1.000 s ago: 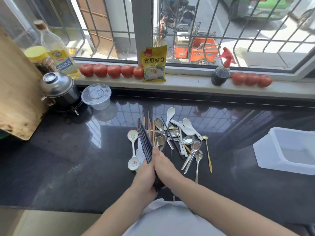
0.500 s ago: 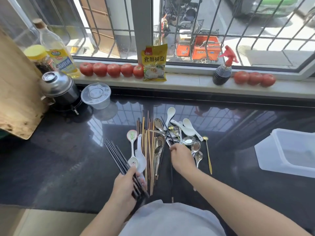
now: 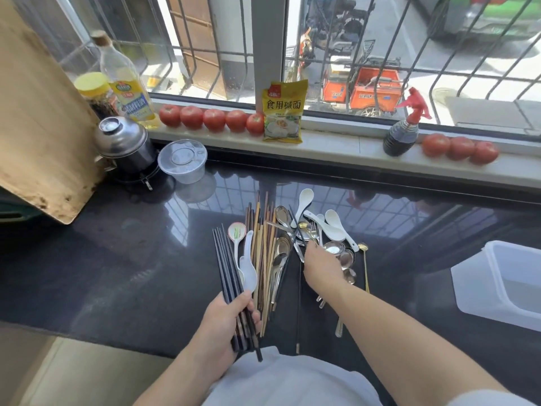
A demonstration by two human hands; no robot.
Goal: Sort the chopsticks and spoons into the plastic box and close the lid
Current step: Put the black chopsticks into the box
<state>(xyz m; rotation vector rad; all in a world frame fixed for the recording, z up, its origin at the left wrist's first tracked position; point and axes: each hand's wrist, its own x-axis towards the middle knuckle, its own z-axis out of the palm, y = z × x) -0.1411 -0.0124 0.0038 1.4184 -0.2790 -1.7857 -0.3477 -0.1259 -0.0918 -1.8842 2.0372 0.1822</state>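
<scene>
The left hand has its fingers curled around a bundle of dark chopsticks. The right hand reaches into the spoons on the black surface; its fingers are hidden, so I cannot tell their state. The plastic box stands open, far right.

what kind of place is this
Most likely a home kitchen counter under a barred window: a bottle of cooking oil and tomatoes line the sill, a steel pot stands on the left, and spoons and chopsticks lie on the counter.
</scene>
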